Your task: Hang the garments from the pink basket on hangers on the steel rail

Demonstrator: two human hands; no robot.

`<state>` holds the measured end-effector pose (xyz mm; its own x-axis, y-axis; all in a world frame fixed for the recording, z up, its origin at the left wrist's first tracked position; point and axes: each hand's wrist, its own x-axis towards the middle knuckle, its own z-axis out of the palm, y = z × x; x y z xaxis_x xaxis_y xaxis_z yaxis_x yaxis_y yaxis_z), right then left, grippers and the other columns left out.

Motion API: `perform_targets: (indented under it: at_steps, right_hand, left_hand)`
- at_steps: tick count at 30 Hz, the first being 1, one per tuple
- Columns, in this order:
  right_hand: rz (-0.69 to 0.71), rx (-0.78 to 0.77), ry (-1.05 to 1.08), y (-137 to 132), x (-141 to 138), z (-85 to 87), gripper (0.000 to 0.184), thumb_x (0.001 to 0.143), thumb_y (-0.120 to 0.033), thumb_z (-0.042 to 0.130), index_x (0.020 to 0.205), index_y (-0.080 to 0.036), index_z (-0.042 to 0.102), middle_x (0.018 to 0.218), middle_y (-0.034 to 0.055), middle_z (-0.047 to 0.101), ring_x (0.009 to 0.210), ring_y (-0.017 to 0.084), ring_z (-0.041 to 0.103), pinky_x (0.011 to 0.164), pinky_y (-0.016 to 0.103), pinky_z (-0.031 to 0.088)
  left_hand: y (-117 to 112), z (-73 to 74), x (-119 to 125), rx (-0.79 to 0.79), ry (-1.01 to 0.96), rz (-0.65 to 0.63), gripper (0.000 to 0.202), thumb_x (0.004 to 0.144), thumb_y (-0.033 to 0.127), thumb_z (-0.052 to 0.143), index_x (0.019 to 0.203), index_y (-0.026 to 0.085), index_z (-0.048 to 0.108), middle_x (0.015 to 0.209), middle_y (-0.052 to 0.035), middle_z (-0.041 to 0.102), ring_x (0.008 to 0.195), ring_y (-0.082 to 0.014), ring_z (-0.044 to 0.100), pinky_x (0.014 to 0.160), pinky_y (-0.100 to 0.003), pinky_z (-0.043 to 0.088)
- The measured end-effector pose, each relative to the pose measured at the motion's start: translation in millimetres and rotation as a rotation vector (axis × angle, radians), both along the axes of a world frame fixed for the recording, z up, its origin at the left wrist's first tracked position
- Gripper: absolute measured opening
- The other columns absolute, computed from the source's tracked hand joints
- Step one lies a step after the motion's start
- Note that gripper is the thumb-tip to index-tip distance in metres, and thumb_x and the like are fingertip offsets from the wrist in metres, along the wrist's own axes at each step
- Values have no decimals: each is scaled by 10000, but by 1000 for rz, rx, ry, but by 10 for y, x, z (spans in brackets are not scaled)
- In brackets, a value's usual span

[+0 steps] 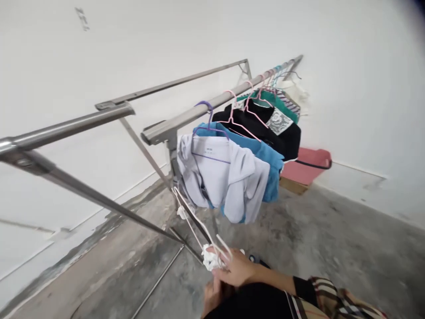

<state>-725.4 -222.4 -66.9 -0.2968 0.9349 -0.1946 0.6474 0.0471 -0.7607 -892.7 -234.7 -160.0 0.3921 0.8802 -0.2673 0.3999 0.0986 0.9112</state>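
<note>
A white clothes hanger [192,218] slants down to my hands at the bottom of the view. My right hand [239,267] is closed around its near end, by the hook. A bunched piece of white lacy fabric [210,258] sits at the hanger's end, against the fingers. Just below, my left hand [212,293] is closed and partly hidden by a dark sleeve; what its fingers grip is not visible. Nearby, a pale lavender jacket [215,170] on a purple hanger [210,116] hangs at the near end of the rail.
A metal clothes rack [186,116] stands along the left and centre. Behind the jacket hang a blue garment [274,159], a black top [292,137] and several others on pink and blue hangers. A pink bin [312,164] stands by the white wall on the concrete floor [332,239].
</note>
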Motion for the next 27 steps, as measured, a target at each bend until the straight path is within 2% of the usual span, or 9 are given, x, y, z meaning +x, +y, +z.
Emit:
perform_targets:
  at_steps: [3,8,11,13,15,17,22,24,27]
  right_hand:
    - [-5,55,-60,-87,263,86,519,891,-262,446,1409,-247,475,1259,100,661,1113,251,642,964,363,464]
    - [68,106,-71,-298,897,186,516,855,-223,462,1366,-257,532,1212,79,693,1055,234,666,933,346,466]
    - [80,129,-64,-472,1359,239,517,832,-199,465,1330,-287,576,1185,59,706,1048,226,666,937,338,456]
    - [64,147,-35,-606,1688,264,516,820,-191,463,1308,-290,599,1170,54,711,1041,221,666,930,329,459]
    - [32,183,19,-755,2029,273,510,811,-187,460,1287,-273,620,1164,56,713,1010,215,673,909,318,467]
    - [-18,221,79,-922,2369,262,503,800,-181,457,1267,-234,637,1125,68,726,920,203,688,862,304,481]
    - [-178,315,202,-1384,3161,170,482,832,-177,435,1272,-212,629,1109,79,716,943,188,661,882,310,475]
    - [-275,369,205,-1557,3440,124,464,849,-178,432,1270,-213,625,1146,88,681,1009,191,628,917,329,463]
    - [-437,471,180,-1779,3793,84,399,894,-223,422,1228,-211,641,1218,110,600,1114,211,555,985,392,425]
  left_hand:
    - [-51,-10,262,105,108,-29,328,651,595,672,883,376,747,701,-81,720,740,-334,709,762,-476,543]
    - [-101,19,575,200,-41,11,114,690,490,681,735,386,685,674,-37,676,616,-276,644,702,-480,541]
    - [-81,113,912,351,-85,171,248,630,482,752,790,320,653,967,-94,682,937,-348,654,828,-517,527]
    - [-96,200,1269,340,-172,205,558,562,518,796,1046,300,625,1226,-127,601,1175,-386,561,907,-515,504]
    - [-148,280,1686,160,-296,121,901,546,575,794,1338,316,454,1322,-138,549,1211,-372,552,926,-491,502]
    - [-221,335,2104,-87,-387,-46,1042,540,611,788,1441,351,332,1293,-121,589,1132,-347,615,922,-476,505]
    - [-348,379,3018,-407,-372,-429,647,496,561,826,1079,317,690,1046,-87,726,1058,-372,652,974,-507,459]
    - [-356,391,3361,-428,-350,-514,559,490,538,830,979,289,723,1034,-98,733,1061,-381,649,984,-510,450]
    - [-340,418,3853,-485,-316,-707,619,484,496,837,1051,288,703,1119,-98,715,1105,-374,630,980,-486,457]
